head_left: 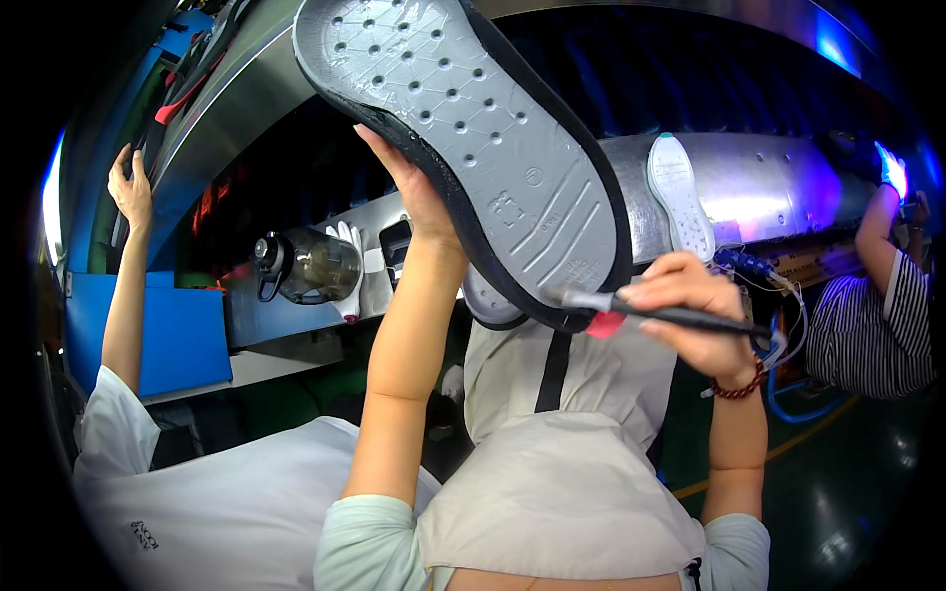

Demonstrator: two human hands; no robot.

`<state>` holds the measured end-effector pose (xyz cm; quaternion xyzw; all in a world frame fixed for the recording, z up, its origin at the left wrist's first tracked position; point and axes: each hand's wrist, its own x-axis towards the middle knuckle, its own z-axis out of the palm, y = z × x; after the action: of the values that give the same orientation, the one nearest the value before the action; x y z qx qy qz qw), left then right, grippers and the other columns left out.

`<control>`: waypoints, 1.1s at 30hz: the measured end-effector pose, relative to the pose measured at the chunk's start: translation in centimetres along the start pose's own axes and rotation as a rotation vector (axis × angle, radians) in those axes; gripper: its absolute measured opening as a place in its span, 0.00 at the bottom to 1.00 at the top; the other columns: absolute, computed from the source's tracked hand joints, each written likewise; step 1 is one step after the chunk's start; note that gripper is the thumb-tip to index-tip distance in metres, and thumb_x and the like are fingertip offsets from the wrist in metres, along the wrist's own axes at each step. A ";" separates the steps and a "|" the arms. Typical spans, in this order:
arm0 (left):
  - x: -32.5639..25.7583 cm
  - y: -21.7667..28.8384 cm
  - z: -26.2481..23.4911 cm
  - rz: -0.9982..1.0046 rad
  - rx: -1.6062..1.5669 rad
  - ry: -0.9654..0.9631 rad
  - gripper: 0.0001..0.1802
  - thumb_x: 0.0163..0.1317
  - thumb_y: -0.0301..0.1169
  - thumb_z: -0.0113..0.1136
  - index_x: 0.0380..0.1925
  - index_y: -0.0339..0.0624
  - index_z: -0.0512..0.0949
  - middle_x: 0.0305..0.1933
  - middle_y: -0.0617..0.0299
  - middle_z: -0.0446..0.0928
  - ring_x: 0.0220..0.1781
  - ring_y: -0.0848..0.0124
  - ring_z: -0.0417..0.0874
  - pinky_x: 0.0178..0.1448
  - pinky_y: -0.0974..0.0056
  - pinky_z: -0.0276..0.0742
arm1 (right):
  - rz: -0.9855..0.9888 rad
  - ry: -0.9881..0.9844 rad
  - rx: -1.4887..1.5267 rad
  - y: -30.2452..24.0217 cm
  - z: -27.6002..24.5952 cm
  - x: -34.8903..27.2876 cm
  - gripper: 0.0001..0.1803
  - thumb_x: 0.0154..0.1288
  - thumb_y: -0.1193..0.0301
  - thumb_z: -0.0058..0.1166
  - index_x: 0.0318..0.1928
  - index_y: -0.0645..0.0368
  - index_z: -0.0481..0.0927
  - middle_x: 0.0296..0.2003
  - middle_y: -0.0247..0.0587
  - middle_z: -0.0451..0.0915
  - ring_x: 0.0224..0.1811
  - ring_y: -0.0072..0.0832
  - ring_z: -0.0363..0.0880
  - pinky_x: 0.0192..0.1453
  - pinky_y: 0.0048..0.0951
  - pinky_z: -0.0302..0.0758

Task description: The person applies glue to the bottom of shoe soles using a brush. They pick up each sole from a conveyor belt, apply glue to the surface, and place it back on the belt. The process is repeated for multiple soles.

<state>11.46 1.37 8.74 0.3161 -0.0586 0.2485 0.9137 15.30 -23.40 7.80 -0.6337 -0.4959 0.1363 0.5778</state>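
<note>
A large grey shoe sole (468,128) with a black raised rim and rows of small holes fills the upper middle of the head view. My left hand (419,192) grips its left edge from below and holds it tilted up; most of the fingers are hidden behind it. In my right hand (690,305) is a brush (680,315) with a dark handle, its pale tip touching the sole's lower end. The brush tip is slightly blurred. Part of another grey sole (491,300) shows beneath the held one, above my lap.
A white sole (680,192) lies on the metal bench (759,187). To the left stand a clear jug (320,266) with a black lid, a white glove (350,241) and a blue box (148,330). Co-workers sit on both sides; one's hand (130,187) reaches up at far left.
</note>
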 end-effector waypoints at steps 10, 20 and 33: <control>-1.7 -0.5 1.1 -0.197 -0.321 -0.439 0.49 0.46 0.69 0.24 0.54 0.35 0.58 0.53 0.54 0.63 0.52 0.65 0.65 0.57 0.64 0.58 | 0.131 0.154 0.893 1.2 1.9 0.3 0.09 0.48 0.80 0.49 0.33 0.68 0.72 0.35 0.52 0.74 0.42 0.34 0.72 0.50 0.33 0.66; -5.8 -2.2 0.8 -0.213 -0.433 0.027 0.32 0.44 0.48 0.51 0.45 0.36 0.66 0.43 0.53 0.71 0.41 0.62 0.74 0.45 0.63 0.71 | 0.023 0.038 0.790 -0.6 3.2 1.6 0.11 0.42 0.83 0.53 0.32 0.67 0.76 0.33 0.47 0.77 0.41 0.30 0.71 0.47 0.27 0.66; -4.0 -1.5 1.3 -0.225 -0.397 -0.097 0.26 0.51 0.46 0.44 0.42 0.35 0.69 0.42 0.48 0.72 0.38 0.59 0.76 0.42 0.58 0.74 | 0.022 -0.165 0.284 -1.4 1.0 3.8 0.11 0.41 0.83 0.55 0.31 0.65 0.77 0.32 0.46 0.77 0.35 0.29 0.75 0.40 0.24 0.70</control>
<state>8.82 -2.05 7.87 0.1462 -0.1148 0.1131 0.9760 15.72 -20.05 10.23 -0.5377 -0.5106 0.2629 0.6173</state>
